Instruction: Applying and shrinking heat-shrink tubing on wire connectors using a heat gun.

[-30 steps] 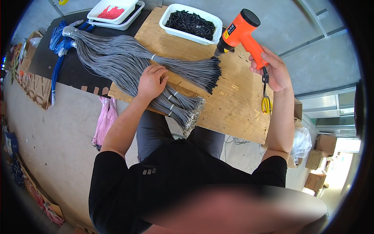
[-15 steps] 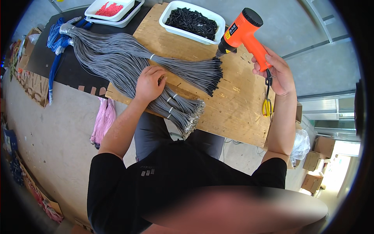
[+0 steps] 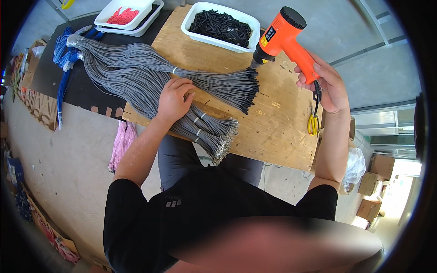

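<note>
The right hand (image 3: 324,84) fingers grip an orange heat gun (image 3: 284,34), black nozzle at grey wires (image 3: 214,84) under left hand (image 3: 174,98) spread fingers.

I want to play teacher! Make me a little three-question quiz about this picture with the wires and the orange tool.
1. True or false: the right hand holds the orange heat gun.
2. Where does the left hand rest? A) in the white tray B) on the grey wires C) on the scissors
3. Fill in: the tray nearest the gun's nozzle holds small ____ pieces.

Key: 1 true. 2 B. 3 black; the other tray holds red ones. The yellow scissors lie on the wooden board below the right hand.
</note>
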The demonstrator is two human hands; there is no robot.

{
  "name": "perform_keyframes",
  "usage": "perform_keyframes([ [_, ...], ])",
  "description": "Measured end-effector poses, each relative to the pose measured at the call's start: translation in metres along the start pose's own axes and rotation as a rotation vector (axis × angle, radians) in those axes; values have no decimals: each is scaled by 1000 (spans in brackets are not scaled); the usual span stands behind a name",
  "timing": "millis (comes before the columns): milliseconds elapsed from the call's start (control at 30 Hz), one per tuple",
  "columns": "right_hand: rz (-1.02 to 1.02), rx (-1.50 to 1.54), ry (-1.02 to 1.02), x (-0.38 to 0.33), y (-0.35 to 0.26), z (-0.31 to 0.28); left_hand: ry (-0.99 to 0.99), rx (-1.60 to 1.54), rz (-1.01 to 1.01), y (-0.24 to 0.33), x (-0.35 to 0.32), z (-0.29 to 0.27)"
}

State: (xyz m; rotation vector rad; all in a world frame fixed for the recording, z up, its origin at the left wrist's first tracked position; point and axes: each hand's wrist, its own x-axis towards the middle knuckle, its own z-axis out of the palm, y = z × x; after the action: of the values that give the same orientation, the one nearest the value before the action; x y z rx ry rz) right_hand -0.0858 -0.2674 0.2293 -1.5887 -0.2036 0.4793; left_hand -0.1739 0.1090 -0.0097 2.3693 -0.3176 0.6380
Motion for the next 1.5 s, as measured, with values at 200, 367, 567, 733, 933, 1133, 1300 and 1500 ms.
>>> perform_keyframes([
  [200, -38, 35, -7, -1, 0, -4, 35, -146, -9, 15, 48, 11],
  [367, -52, 45, -8, -2, -3, -1, 230, -887, -339, 8, 109, 41],
  [567, -38, -16, 43, 2, -7, 6, 505, -1395, -494, 9, 168, 76],
  [733, -24, -25, 42, 10, -6, 3, 516, -986, -243, -12, 147, 111],
  [933, -94, -37, 25, 8, -13, 0, 361, -852, -99, -7, 148, 101],
  [1133, -98, -89, 31, 15, -16, 6, 306, -915, -199, -13, 148, 101],
  [1300, -97, -97, 62, 9, -15, 8, 243, -916, -167, -7, 151, 99],
  [1500, -107, -82, 13, 10, -12, 12, 69, -797, -213, -10, 148, 101],
])
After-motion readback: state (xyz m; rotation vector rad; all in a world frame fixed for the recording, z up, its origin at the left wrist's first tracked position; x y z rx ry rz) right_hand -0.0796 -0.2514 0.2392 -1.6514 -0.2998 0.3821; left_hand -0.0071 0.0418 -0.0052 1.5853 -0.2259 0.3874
